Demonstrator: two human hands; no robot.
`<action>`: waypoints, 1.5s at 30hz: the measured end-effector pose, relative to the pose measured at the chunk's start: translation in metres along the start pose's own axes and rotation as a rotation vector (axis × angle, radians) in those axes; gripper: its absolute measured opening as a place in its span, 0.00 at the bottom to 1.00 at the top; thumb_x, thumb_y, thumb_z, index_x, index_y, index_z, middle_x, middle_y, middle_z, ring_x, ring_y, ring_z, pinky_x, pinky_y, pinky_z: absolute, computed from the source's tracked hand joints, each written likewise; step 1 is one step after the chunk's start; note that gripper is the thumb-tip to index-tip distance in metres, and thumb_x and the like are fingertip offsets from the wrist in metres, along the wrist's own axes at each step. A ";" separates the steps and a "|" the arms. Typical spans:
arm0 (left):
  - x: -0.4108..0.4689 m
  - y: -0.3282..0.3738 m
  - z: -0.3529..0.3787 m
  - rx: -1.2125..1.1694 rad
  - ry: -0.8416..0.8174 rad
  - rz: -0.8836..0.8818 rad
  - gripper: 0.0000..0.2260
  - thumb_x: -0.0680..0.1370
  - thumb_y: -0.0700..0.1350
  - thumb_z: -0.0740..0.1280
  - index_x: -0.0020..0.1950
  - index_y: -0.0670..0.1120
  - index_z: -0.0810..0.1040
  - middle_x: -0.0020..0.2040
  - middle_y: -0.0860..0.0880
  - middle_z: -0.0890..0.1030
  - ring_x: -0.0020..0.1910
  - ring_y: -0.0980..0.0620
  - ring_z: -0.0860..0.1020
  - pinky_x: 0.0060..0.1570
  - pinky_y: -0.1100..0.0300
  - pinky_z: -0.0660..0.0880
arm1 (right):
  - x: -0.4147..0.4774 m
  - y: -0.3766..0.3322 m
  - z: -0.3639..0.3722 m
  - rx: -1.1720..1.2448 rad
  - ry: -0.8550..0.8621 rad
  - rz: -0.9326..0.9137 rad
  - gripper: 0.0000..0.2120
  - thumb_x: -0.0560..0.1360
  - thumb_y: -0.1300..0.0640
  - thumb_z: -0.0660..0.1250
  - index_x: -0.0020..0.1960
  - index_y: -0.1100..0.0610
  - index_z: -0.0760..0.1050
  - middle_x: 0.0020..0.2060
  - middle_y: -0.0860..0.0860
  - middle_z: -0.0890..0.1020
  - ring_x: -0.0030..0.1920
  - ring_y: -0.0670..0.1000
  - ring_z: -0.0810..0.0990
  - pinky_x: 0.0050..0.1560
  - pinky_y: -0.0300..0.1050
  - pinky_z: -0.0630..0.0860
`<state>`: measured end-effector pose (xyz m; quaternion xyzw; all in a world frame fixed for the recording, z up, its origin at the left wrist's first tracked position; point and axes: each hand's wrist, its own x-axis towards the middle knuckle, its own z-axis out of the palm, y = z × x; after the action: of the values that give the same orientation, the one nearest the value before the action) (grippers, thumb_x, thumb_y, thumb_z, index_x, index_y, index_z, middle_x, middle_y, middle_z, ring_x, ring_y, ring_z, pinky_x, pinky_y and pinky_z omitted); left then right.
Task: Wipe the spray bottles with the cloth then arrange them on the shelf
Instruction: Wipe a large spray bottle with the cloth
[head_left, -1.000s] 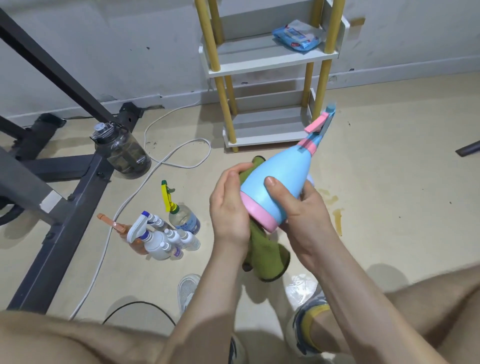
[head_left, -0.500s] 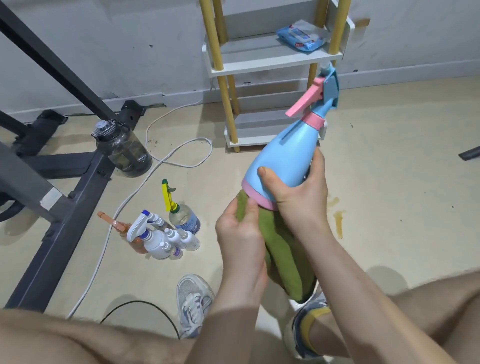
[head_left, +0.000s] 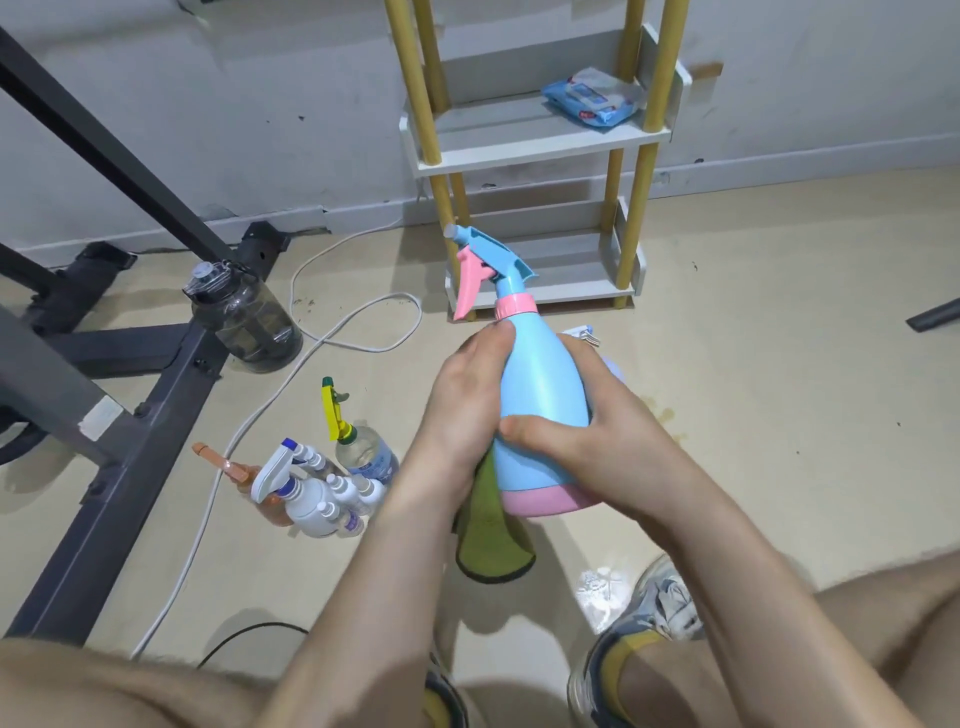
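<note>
The blue spray bottle (head_left: 543, 400), with a pink base, collar and trigger, is held upright in mid-air at the centre of the frame, above the floor (head_left: 779, 374). Its nozzle points to the upper left. The right hand (head_left: 587, 447) grips its body from the right, with the thumb laid across the front and the fingers wrapped out of sight behind. The left hand (head_left: 462, 400) curls round the bottle's left side, fingertips up near the shoulder just under the collar. The green cloth (head_left: 493, 551) is held between that palm and the bottle, and its loose end hangs below the pink base.

Behind the bottle, at upper centre, stands the shelf (head_left: 519, 156), made of white boards on yellow posts against the wall. A blue pack of wipes (head_left: 592, 98) lies on the upper board to the right.

Left of the hands, a cluster of small spray bottles (head_left: 311, 499) stands on the floor, packed close together. It includes white ones, an orange one and a clear bottle with a yellow trigger (head_left: 363, 452).

Further to the upper left sits a dark water jug (head_left: 244, 322), beside a black metal frame (head_left: 140, 447). A white cable (head_left: 353, 322) loops across the floor near it.

A shoe (head_left: 665, 597) shows at the lower right.
</note>
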<state>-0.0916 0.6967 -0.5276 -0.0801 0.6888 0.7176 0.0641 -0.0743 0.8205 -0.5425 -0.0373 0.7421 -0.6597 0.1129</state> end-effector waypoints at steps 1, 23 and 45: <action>0.002 0.004 -0.004 -0.038 -0.031 -0.058 0.10 0.82 0.50 0.62 0.51 0.46 0.80 0.44 0.48 0.85 0.40 0.52 0.83 0.41 0.59 0.79 | 0.000 -0.002 0.001 0.007 -0.012 -0.013 0.30 0.63 0.49 0.72 0.64 0.40 0.70 0.46 0.35 0.79 0.49 0.43 0.82 0.51 0.50 0.82; 0.002 0.000 -0.017 -0.148 0.166 0.034 0.05 0.71 0.45 0.68 0.44 0.45 0.77 0.35 0.48 0.80 0.33 0.51 0.78 0.34 0.62 0.75 | 0.010 -0.001 0.003 0.419 0.048 0.187 0.12 0.81 0.53 0.63 0.50 0.58 0.82 0.43 0.55 0.87 0.40 0.51 0.84 0.40 0.44 0.79; 0.059 -0.015 -0.005 0.009 0.612 0.013 0.07 0.75 0.46 0.68 0.50 0.44 0.78 0.42 0.48 0.79 0.40 0.46 0.76 0.46 0.53 0.75 | -0.014 0.055 0.043 -0.845 0.244 -0.284 0.33 0.77 0.41 0.56 0.77 0.54 0.59 0.74 0.61 0.66 0.69 0.64 0.68 0.68 0.57 0.68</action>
<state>-0.1461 0.6910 -0.5545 -0.2881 0.6797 0.6575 -0.1506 -0.0466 0.7890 -0.5996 -0.1035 0.9413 -0.3079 -0.0921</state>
